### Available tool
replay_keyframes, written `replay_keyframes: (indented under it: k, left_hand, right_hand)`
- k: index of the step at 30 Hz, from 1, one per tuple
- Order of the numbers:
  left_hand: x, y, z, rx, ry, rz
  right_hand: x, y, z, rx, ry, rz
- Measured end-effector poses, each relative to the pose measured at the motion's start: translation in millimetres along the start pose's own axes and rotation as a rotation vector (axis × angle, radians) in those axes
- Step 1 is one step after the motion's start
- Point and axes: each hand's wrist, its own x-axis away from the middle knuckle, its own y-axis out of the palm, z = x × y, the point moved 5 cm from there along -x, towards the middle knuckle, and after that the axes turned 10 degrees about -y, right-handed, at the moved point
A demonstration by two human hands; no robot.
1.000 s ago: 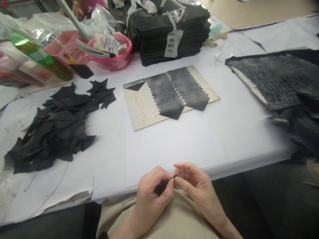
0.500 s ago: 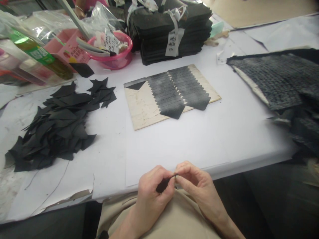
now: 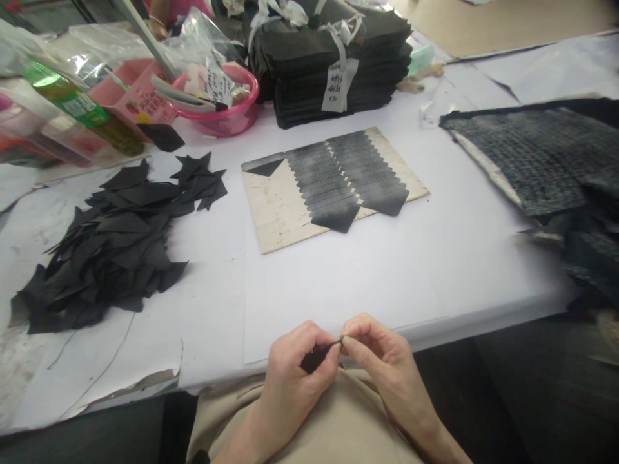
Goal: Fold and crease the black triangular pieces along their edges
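Just below the table's front edge, over my lap, my left hand (image 3: 294, 377) is closed round a small black fabric piece (image 3: 315, 357). My right hand (image 3: 382, 364) pinches the tip of the same piece with thumb and forefinger. The two hands touch at the fingertips. On the white table ahead lies a pale board (image 3: 283, 212) carrying two rows of overlapped black pieces (image 3: 345, 177) and one single black triangle (image 3: 265, 167). A loose heap of black triangular cut pieces (image 3: 111, 248) lies to the left.
At the back stand tied stacks of black material with a paper tag (image 3: 333, 58), a pink bowl (image 3: 232, 113) of oddments, plastic bags and a green-labelled bottle (image 3: 72, 106). Dark woven fabric (image 3: 536, 154) covers the right side. Torn paper (image 3: 97, 380) overhangs the front left edge.
The hands have stayed in place; the right fingers have closed in slightly on the tip of the black piece. Nothing on the table has moved.
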Motion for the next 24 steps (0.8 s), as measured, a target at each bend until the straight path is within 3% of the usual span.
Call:
replay_keyframes:
  k: [9,14,24]
  left_hand:
    - [-5.2,-1.8,0.6,0.050,-0.102,-0.071]
    - [-3.5,-1.7,-4.2,0.048,-0.135,-0.101]
    - [-7.3,-8.8,-13.9,0.041,-0.276,-0.224]
  right_hand:
    - [0.5,0.4,17.0,-0.125,0.157,0.093]
    - [-3.6,1.5,13.3,-0.037,0.128,0.015]
    - [-4.8,-0.2,14.3,0.049,0.104,0.063]
